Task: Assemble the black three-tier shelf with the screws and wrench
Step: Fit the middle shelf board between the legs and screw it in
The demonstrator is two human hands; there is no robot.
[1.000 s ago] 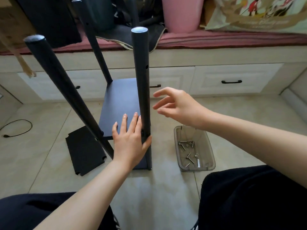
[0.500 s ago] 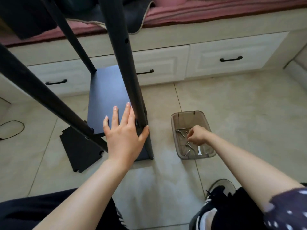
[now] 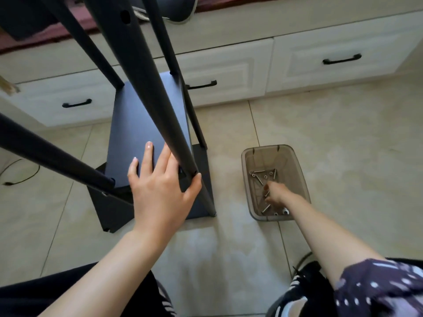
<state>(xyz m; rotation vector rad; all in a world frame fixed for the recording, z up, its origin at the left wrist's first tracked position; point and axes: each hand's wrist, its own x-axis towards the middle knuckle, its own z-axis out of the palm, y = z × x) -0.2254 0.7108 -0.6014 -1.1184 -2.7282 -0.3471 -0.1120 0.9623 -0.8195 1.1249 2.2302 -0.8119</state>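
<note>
Four black poles rise from a black shelf panel (image 3: 146, 124) that sits raised above a lower panel (image 3: 201, 202) resting on the tiled floor (image 3: 343, 138), so the shelf stands partly built, seemingly upside down or on its base, I cannot tell which. The left hand (image 3: 158, 191) lies flat with straight fingers on the raised panel, thumb spread round the foot of the nearest pole (image 3: 148, 88), bracing the joint at that corner. The right hand (image 3: 274, 193) reaches down into a translucent plastic bin (image 3: 249, 191) just to the right of the frame, where several loose screws (image 3: 258, 175) and a small wrench (image 3: 285, 211) lie; its fingertips are blurred among the screws, and I cannot tell whether they have pinched one. Another loose black panel (image 3: 107, 213) lies flat on the floor under the frame's left corner. The step in hand looks like fetching a screw for the corner that the left hand steadies. The next move calls for lifting a single screw clear of the pile, bringing it across to the hole in the pole by the thumb, and keeping the panel level so that hole and panel thread line up before the wrench is needed. White drawers (image 3: 332, 65) with black handles run along the back.
</note>
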